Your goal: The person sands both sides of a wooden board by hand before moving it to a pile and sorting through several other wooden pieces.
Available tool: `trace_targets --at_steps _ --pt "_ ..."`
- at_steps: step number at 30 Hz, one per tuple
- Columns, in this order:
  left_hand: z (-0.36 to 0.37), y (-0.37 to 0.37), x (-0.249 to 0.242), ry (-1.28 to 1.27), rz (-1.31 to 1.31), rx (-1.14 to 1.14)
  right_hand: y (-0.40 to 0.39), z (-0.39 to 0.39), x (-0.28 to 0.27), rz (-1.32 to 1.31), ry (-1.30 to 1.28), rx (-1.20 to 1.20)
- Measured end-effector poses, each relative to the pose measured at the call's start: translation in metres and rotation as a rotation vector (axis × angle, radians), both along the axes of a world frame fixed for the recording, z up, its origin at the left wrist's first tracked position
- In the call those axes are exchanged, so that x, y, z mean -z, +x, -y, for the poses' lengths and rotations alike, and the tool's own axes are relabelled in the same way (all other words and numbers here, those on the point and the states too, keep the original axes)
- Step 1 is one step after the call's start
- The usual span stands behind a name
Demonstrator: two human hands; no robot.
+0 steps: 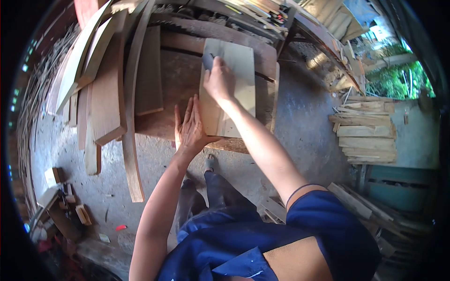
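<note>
A pale rectangular wooden board lies flat on a brown wooden workbench. Near the board's far left corner, my right hand is closed on a dark grey piece of sandpaper, which rests on the board's face. My left hand is open, its fingers stretched out along the bench beside the board's left edge. Its thumb reaches along the board's near edge. The underside of the sandpaper is hidden.
Several long planks lean over the bench's left side and stick out past its near edge. On the right stands a stack of short wood pieces. Offcuts lie on the concrete floor at lower left.
</note>
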State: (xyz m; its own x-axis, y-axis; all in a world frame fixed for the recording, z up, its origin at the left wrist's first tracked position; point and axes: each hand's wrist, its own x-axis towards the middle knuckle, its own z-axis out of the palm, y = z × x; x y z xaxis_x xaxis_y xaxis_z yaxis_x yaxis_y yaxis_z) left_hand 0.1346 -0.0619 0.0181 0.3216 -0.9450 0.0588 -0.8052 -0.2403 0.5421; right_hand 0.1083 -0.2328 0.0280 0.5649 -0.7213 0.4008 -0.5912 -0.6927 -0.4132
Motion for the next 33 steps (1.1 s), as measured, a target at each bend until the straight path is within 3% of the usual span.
trace_targets --at_steps 3,4,5,7,9,11,15,19,21,23,25,26,30,31,33 --pt "-0.001 -0.001 0.000 -0.032 -0.008 -0.059 -0.033 -0.043 0.006 -0.038 -0.077 -0.006" --pt "0.003 -0.002 0.018 -0.067 0.188 -0.102 -0.056 -0.069 0.006 0.003 -0.126 -0.089" --pt "0.008 -0.004 0.039 -0.097 0.381 -0.152 -0.076 -0.099 -0.004 -0.055 0.002 -0.071" --pt "0.010 -0.004 0.045 -0.097 0.431 -0.151 -0.101 -0.132 -0.019 -0.088 0.112 -0.106" --pt "0.005 -0.001 0.039 -0.071 0.489 -0.151 -0.095 -0.116 -0.012 -0.067 0.086 -0.092" --pt "-0.002 0.001 0.005 -0.020 0.049 -0.021 -0.062 -0.060 -0.003 -0.007 -0.043 -0.057" --pt "-0.001 0.001 -0.002 0.044 0.040 -0.021 0.012 0.049 -0.010 -0.027 -0.056 0.127" --pt "0.004 0.007 -0.001 0.031 0.052 0.001 -0.033 0.022 0.001 -0.006 -0.025 0.020" --pt "0.018 0.014 0.009 0.046 -0.250 -0.101 -0.086 -0.027 0.006 -0.001 -0.133 -0.062" --pt "0.041 0.006 0.005 0.058 -0.263 -0.185 -0.126 -0.078 -0.013 -0.096 -0.008 -0.074" --pt "0.055 -0.005 0.014 0.007 0.088 -0.248 -0.139 -0.082 -0.017 -0.089 0.010 -0.105" --pt "0.055 -0.008 0.020 -0.039 0.117 -0.254 -0.144 -0.080 -0.016 -0.070 0.022 -0.136" --pt "0.056 -0.007 0.017 -0.047 0.155 -0.242 -0.075 0.065 0.008 -0.069 -0.172 0.036" --pt "0.055 -0.007 0.017 -0.058 0.155 -0.244 -0.051 0.103 0.000 -0.135 -0.052 0.116" --pt "0.055 -0.007 0.015 -0.059 0.157 -0.246 -0.022 0.142 -0.008 -0.088 -0.052 0.208"
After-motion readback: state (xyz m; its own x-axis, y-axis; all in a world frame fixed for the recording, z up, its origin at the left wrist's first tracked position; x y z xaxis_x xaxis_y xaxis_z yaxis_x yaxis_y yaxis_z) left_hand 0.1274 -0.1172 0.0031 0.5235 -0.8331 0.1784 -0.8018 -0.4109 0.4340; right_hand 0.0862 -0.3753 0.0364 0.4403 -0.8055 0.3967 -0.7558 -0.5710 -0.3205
